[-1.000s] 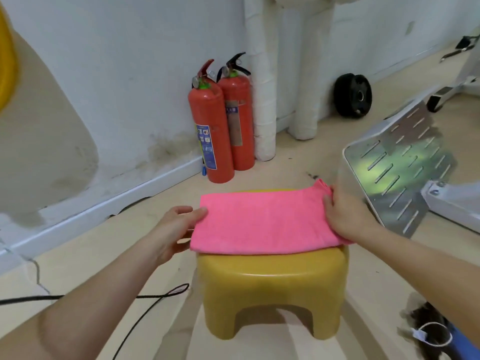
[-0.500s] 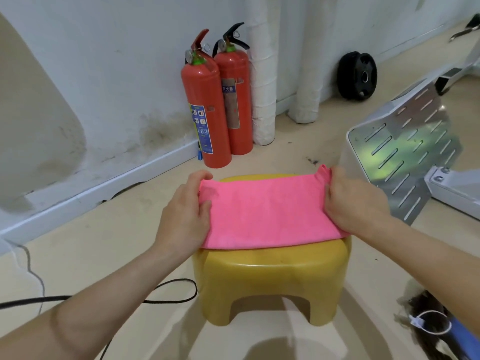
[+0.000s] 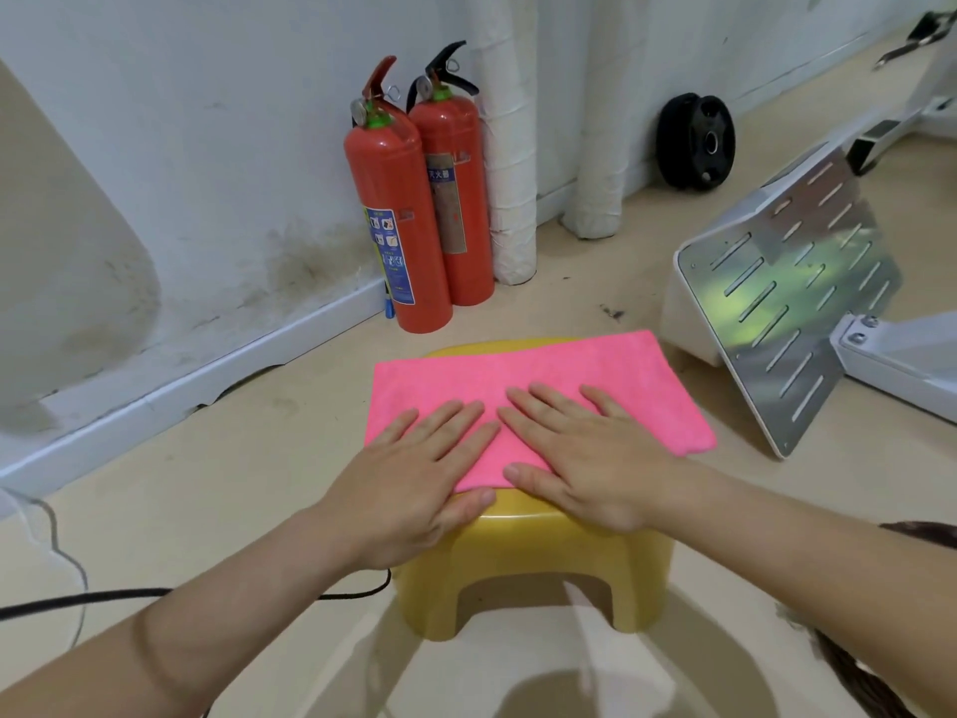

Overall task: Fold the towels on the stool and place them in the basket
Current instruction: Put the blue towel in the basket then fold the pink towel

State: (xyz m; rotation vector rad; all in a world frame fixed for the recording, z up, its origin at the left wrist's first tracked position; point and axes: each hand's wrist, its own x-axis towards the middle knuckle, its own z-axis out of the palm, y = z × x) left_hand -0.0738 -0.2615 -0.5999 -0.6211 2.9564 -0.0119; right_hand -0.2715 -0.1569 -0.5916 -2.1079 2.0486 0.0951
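Note:
A folded pink towel [image 3: 523,378] lies flat across the top of a yellow plastic stool [image 3: 528,572]. My left hand [image 3: 414,474] rests palm down on the towel's near left part, fingers straight, thumb at the stool's front edge. My right hand [image 3: 590,458] presses flat on the towel's near middle, fingers spread and straight. The two hands lie side by side, index fingers almost touching. No basket is in view.
Two red fire extinguishers [image 3: 414,199] stand against the white wall behind the stool, next to wrapped white pipes [image 3: 510,147]. A slotted metal plate on a white frame [image 3: 792,303] leans at the right. A black weight disc [image 3: 696,142] and a black cable [image 3: 103,595] lie on the floor.
Both hands left the towel's left and right ends and came together onto its near middle, now lying flat on it. The towel stays on the stool.

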